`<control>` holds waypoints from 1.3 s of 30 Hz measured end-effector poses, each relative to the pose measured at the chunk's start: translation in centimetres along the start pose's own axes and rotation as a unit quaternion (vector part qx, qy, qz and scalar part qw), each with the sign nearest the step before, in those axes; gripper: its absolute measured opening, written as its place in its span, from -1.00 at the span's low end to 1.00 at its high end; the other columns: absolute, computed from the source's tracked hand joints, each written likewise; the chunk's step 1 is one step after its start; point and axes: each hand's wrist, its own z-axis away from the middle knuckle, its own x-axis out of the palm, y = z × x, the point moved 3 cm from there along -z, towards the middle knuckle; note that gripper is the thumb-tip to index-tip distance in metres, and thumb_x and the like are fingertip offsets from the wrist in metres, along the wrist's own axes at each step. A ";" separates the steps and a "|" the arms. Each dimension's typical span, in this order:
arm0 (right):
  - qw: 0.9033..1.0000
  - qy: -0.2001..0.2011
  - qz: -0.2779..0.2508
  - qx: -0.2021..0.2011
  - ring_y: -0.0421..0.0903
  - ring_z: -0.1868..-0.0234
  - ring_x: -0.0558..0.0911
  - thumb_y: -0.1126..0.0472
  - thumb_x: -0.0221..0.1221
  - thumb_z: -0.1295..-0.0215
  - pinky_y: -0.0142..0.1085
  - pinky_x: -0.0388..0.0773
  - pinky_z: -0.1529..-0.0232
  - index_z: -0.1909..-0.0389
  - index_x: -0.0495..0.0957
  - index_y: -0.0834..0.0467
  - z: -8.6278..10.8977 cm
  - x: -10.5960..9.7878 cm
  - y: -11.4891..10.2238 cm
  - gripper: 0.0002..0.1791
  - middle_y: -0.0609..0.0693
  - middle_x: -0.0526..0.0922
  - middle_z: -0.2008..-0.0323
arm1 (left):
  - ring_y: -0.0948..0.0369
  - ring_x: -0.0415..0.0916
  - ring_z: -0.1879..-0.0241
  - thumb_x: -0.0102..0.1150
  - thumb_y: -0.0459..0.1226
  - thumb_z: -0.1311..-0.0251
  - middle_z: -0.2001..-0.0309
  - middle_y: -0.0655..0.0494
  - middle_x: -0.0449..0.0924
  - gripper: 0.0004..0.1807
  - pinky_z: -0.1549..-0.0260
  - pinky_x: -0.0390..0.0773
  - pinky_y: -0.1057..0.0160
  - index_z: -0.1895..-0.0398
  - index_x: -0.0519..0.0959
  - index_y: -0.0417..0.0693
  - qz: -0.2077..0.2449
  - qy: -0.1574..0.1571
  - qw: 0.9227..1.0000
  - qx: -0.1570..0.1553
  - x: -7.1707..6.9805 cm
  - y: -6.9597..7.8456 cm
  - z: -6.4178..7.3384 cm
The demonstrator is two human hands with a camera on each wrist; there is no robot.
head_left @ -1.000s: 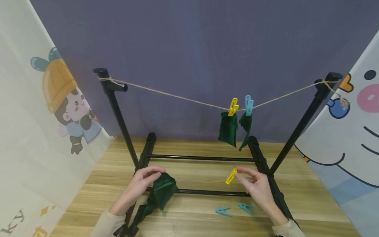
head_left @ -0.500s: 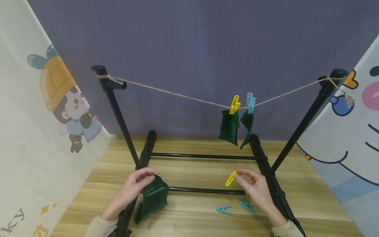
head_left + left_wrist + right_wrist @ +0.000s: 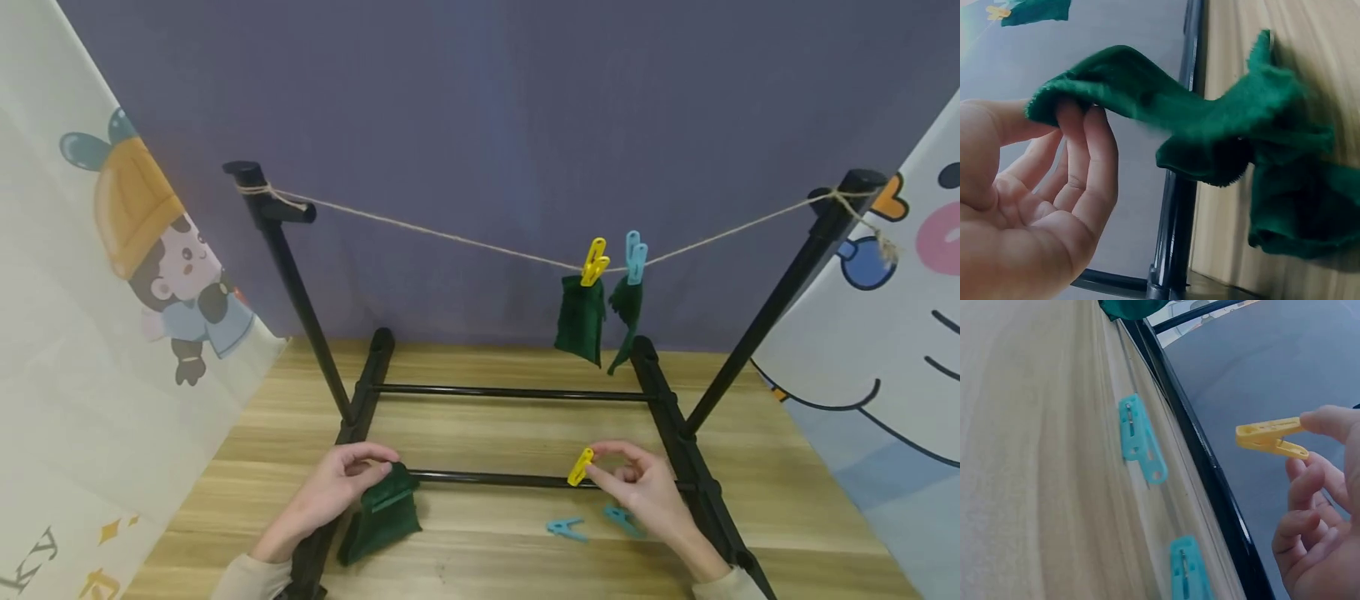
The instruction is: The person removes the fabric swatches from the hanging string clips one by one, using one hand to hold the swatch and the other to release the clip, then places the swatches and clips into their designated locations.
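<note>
My left hand (image 3: 341, 487) pinches a dark green cloth (image 3: 386, 521) by its top edge, and the rest hangs in folds near the rack's left foot. In the left wrist view the cloth (image 3: 1210, 119) droops from thumb and fingertips, its lower part over the wooden table. A yellow clothespin (image 3: 581, 467) is held between thumb and fingers of my right hand (image 3: 637, 492), above the front crossbar. The right wrist view shows this clothespin (image 3: 1269, 436) with its handle ends between thumb and fingertips. Two light-blue clothespins (image 3: 566, 529) lie on the table below that hand.
A black rack (image 3: 300, 304) carries a sagging string (image 3: 450, 239) between its two posts. Two green cloth pieces (image 3: 580, 321) hang from it, one under a yellow clothespin (image 3: 595, 262), the other under a blue clothespin (image 3: 636, 257). A purple-grey backdrop (image 3: 465, 108) stands behind.
My left hand has moved left and lower, and the trailing cloth has drawn together beneath it. The right hand with the yellow clothespin has sunk slightly. The head view has shifted a little.
</note>
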 end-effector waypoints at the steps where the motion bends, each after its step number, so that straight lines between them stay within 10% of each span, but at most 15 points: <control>1: 1.000 -0.008 0.002 0.003 -0.30 0.75 0.20 0.30 0.42 -0.36 -0.36 0.19 0.77 -0.09 0.69 0.23 0.0 0.1 0.1 -0.68 -0.17 0.72 0.37 | 0.41 0.71 0.16 0.25 -0.26 -0.51 -0.15 -0.26 0.71 -0.63 0.21 0.65 0.36 -0.19 0.62 -0.38 -0.005 0.002 1.000 0.000 0.0 -0.1 0.0; 8: 0.999 -0.047 0.024 0.006 -0.37 0.73 0.25 0.31 0.44 -0.32 -0.44 0.22 0.74 -0.10 0.66 0.17 0.4 0.6 0.5 -0.65 0.09 0.74 0.18 | 0.45 0.25 0.67 0.33 -0.28 -0.44 0.56 0.26 0.54 -0.76 0.67 0.32 0.42 -0.06 0.73 -0.21 -0.049 -0.011 0.999 0.016 0.4 -0.1 0.2; 12: 0.997 -0.078 0.024 -0.007 -0.39 0.72 0.25 0.33 0.42 -0.32 -0.47 0.22 0.74 -0.12 0.63 0.20 0.5 0.8 0.5 -0.63 0.06 0.71 0.30 | 0.47 0.19 0.67 0.33 -0.26 -0.44 0.64 0.32 0.41 -0.81 0.68 0.27 0.43 0.00 0.77 -0.12 -0.094 -0.028 0.995 0.026 0.5 -0.1 0.2; 21: 0.985 -0.159 0.061 -0.041 -0.54 0.77 0.19 0.22 0.45 -0.35 -0.60 0.20 0.74 -0.09 0.67 0.12 0.9 1.7 1.6 -0.67 -0.01 0.31 0.81 | 0.45 0.38 0.62 0.38 -0.22 -0.39 0.40 0.14 0.70 -0.88 0.63 0.44 0.39 0.10 0.81 0.01 -0.144 -0.055 0.988 0.021 1.0 -0.7 0.3; 29: 0.981 -0.140 0.117 -0.072 -0.50 0.67 0.23 0.18 0.47 -0.32 -0.54 0.24 0.68 -0.01 0.72 0.06 0.9 2.3 1.9 -0.73 -0.20 0.73 0.34 | 0.41 0.57 0.45 0.39 -0.23 -0.39 0.21 0.18 0.78 -0.89 0.46 0.58 0.36 0.12 0.80 0.01 -0.166 -0.061 0.984 0.014 1.1 -1.3 0.5; 39: 0.971 -0.190 0.132 -0.049 -0.45 0.61 0.45 0.12 0.46 -0.34 -0.48 0.37 0.56 -0.08 0.68 0.16 1.2 2.4 2.5 -0.64 -0.32 0.72 0.51 | 0.41 0.59 0.33 0.35 -0.30 -0.40 0.09 0.08 0.79 -0.86 0.35 0.60 0.36 0.05 0.80 -0.02 -0.148 -0.090 0.985 0.015 1.0 -1.7 0.7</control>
